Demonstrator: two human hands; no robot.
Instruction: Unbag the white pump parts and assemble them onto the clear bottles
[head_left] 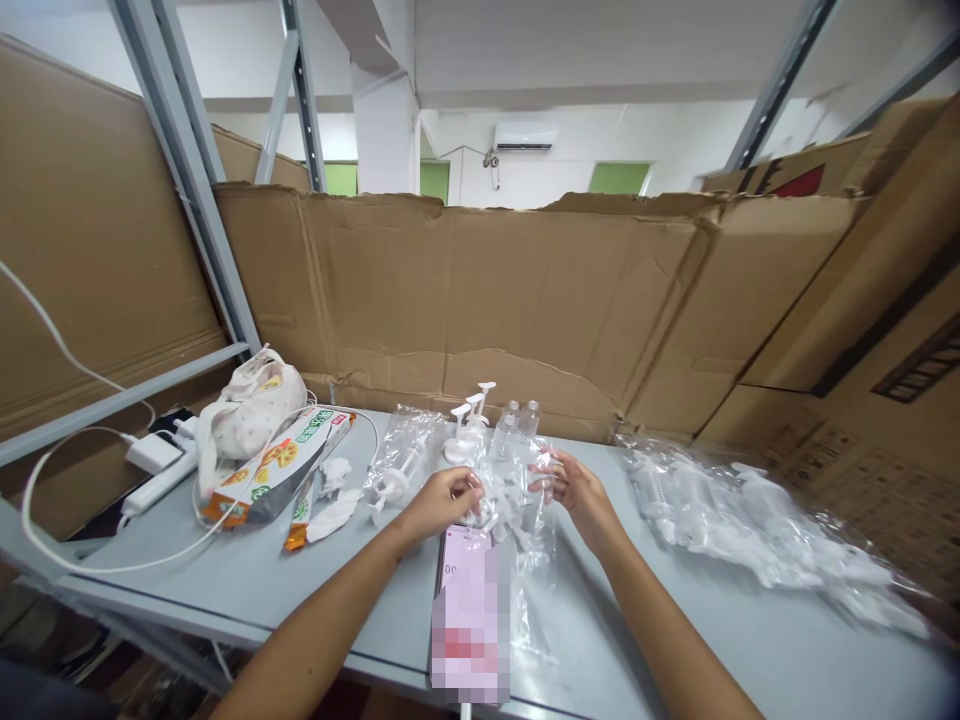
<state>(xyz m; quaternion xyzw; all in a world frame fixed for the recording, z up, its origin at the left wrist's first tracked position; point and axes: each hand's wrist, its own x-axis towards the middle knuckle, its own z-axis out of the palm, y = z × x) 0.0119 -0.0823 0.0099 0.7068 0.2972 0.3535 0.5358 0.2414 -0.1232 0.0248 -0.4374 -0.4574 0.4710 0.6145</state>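
My left hand [442, 500] and my right hand [574, 488] both grip a clear plastic bag [517, 500] holding small white plastic parts, just above the grey table [337, 600]. Right behind the bag stand white pump dispensers [469, 420] and two small clear bottles [519, 415]. A second clear bag with a pump inside [401, 460] lies to the left of my left hand. A phone with a pink screen [469, 600] lies on the table below my hands.
A heap of clear bags with white parts [750, 520] covers the right of the table. At the left lie snack packets [274, 470], a cream pouch [251, 410], a white power strip and cable [157, 480]. Cardboard walls [525, 300] surround the table.
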